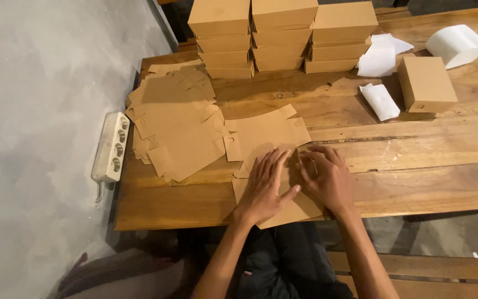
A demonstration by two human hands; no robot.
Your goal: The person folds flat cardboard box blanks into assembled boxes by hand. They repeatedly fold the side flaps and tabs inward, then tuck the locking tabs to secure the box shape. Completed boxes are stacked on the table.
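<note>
Brown card is lying flat under both hands: a die-cut blank (269,160) is resting at the near edge of the wooden table (416,160), partly overhanging it. The left hand (264,185) is pressing on the blank with fingers spread wide and the palm down. The right hand (325,177) is lying just beside it, fingers curled slightly and touching the card near a crease; neither hand is gripping anything. A loose heap of flat blanks (175,124) is sitting to the left, touching the one in use. Stacks of folded boxes (280,36) are standing at the far edge. One single box (426,84) is sitting apart to the right, with white paper (380,101) beside it. A power strip (112,147) is hanging off the table's left end.
</note>
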